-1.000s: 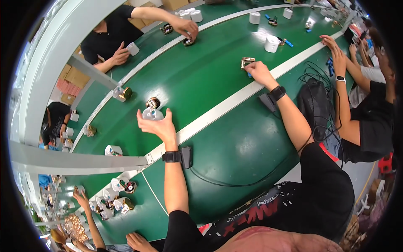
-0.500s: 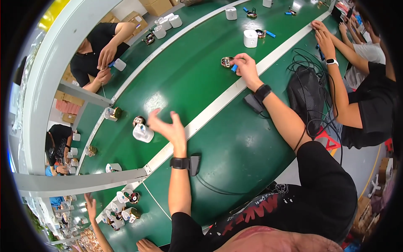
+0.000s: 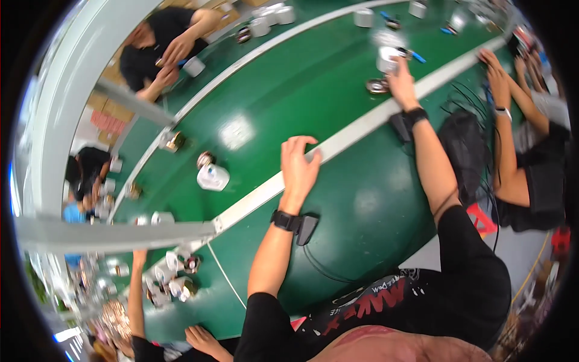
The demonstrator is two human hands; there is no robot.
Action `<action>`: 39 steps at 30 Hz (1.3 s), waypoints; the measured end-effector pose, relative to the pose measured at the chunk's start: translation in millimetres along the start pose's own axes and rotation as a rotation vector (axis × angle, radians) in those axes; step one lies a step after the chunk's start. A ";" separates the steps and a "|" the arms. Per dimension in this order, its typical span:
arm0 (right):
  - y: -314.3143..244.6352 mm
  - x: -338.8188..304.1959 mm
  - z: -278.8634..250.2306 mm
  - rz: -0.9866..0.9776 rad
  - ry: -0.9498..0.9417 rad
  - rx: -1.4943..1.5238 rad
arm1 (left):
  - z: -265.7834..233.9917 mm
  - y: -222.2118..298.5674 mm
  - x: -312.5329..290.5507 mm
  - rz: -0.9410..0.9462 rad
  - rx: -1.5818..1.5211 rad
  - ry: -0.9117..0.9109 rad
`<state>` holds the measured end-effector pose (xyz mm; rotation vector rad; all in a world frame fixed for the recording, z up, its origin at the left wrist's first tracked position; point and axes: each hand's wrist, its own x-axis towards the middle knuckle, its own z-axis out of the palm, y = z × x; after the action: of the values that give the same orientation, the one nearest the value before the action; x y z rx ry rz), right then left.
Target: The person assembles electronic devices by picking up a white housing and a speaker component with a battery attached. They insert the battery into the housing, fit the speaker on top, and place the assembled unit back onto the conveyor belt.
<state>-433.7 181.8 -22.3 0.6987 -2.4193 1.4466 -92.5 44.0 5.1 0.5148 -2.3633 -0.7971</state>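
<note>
My right hand [image 3: 403, 83] is at the far right of the green belt, its fingers bent against the side of a white plastic cup [image 3: 386, 58]. Close by its thumb side is a round metal-and-black part [image 3: 377, 86]; I cannot tell whether the hand also touches it. A blue cylinder [image 3: 418, 57] on another small part lies just past the cup. My left hand [image 3: 300, 166] hovers by the white rail, fingers loosely spread and holding nothing. Farther left on the belt sit another white cup [image 3: 213, 178] and a round metal part [image 3: 205, 159].
A white rail [image 3: 344, 142] divides the belt from the green near bench [image 3: 362, 223]. A black mesh bag [image 3: 464, 148] with cables lies at right. Grey metal posts [image 3: 120, 236] stand at left. Several cups and parts cluster at lower left [image 3: 172, 280]. Co-workers sit around the belt.
My right hand has moved away from me to the white cup, and the round part beside it has shifted right. My left hand has drawn back right, to the rail. The view has turned slightly.
</note>
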 end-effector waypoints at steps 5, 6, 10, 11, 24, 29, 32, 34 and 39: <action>33.9 12.2 -15.0 -0.134 0.115 -0.059 | 6.7 2.8 3.0 0.047 -0.107 0.075; 39.4 15.3 -14.8 -0.093 0.088 -0.017 | 3.4 3.4 4.6 0.040 -0.124 0.089; -19.7 -6.8 -3.0 0.087 -0.217 0.458 | -10.9 -8.0 -3.4 -0.009 -0.241 0.256; -47.2 -22.2 3.7 0.124 -0.332 0.546 | -20.0 -12.1 -4.6 -0.038 -0.208 0.298; -194.4 -156.6 15.0 0.732 -1.194 1.089 | -58.3 -24.0 -10.4 -0.266 -0.979 0.039; -173.7 -139.1 24.9 0.895 -1.178 1.099 | -60.7 -55.9 1.5 -0.213 -0.769 0.330; -132.3 -104.6 29.2 0.971 -1.068 1.237 | -69.7 -51.4 1.0 -0.178 -0.546 0.466; -112.8 -88.5 28.0 1.013 -0.894 1.448 | -82.2 -45.4 -4.0 -0.123 -0.267 0.558; -133.4 -99.2 32.6 0.996 -0.635 1.485 | -93.0 -41.6 -14.7 -0.194 -0.306 0.463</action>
<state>-278.9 127.9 20.7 -0.0197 -1.4933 3.9606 -15.2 -18.2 32.8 0.7158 -1.7506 -0.9840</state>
